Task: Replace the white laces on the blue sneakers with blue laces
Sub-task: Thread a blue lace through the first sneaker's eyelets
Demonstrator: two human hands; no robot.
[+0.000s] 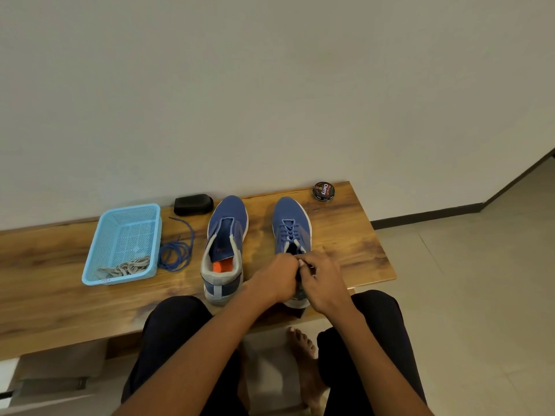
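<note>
Your left hand (277, 276) and right hand (319, 279) meet over the collar of the right sneaker (290, 232), fingers curled together as if pinching the ends of its blue lace (287, 232), which already crosses the eyelets; exactly what each finger grips is hidden. The left sneaker (225, 244) stands just beside it on the wooden surface (60, 295), unlaced, tongue open. A loose blue lace (175, 253) lies between that shoe and the light blue basket (99, 250), which holds the white laces (126, 269).
</note>
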